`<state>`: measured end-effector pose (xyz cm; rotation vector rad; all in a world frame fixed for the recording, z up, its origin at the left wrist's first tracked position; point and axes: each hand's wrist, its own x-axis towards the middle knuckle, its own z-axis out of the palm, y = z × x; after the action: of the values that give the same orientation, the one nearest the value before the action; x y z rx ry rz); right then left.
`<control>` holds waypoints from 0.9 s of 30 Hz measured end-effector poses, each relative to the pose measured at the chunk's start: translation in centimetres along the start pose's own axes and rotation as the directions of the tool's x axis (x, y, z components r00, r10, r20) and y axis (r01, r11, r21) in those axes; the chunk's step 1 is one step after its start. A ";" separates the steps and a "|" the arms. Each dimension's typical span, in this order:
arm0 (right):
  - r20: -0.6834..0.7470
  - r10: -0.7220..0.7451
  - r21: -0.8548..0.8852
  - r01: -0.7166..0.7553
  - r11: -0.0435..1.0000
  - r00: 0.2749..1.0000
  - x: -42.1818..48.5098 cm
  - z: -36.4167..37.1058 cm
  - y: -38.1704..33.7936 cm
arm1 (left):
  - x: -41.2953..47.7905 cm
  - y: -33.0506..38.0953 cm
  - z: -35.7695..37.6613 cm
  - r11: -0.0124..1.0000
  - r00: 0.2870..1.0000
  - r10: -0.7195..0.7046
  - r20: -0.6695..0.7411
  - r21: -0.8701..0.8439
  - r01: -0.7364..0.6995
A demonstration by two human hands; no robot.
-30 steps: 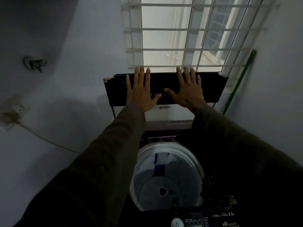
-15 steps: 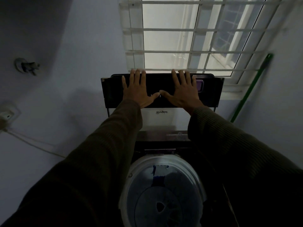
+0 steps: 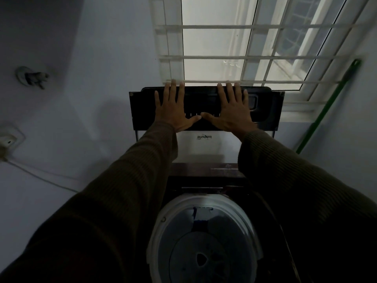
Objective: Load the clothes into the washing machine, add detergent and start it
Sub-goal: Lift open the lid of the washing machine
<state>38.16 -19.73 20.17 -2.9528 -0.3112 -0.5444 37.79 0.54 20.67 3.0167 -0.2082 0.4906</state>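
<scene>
Two hands lie flat on the raised lid (image 3: 265, 111) of the washing machine (image 3: 206, 176), which stands upright against the barred window (image 3: 244, 56). On the left hand (image 3: 173, 113) and the right hand (image 3: 232, 113) the fingers are spread, palms against the dark panel, thumb tips almost touching. Below, the drum (image 3: 204, 242) lies open between the dark sleeves (image 3: 126, 180). A green pole (image 3: 326, 107) leans by the right wall.
</scene>
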 end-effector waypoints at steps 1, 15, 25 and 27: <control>0.001 -0.003 0.000 0.003 1.000 1.000 0.0 -0.1 0.0 | 0.0 -0.1 0.0 1.000 1.000 0.002 0.002 -0.002 -0.002; -0.114 0.058 0.173 -0.038 0.984 0.992 -12.2 1.2 -3.9 | -10.6 3.0 2.2 0.995 0.992 0.073 -0.101 -0.063 -0.080; 0.148 0.234 0.016 -0.239 0.971 0.961 -29.5 3.9 -4.4 | -26.0 6.7 8.1 0.960 0.983 0.170 0.067 -0.237 -0.149; 0.185 0.300 -0.018 -0.302 0.953 0.936 -33.1 4.0 -4.2 | -28.6 7.7 8.7 0.941 0.971 0.212 0.110 -0.290 -0.173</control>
<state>8.29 -20.94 4.72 -2.9633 0.1236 -0.2272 12.47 -4.50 3.72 2.7658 -0.5389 0.2372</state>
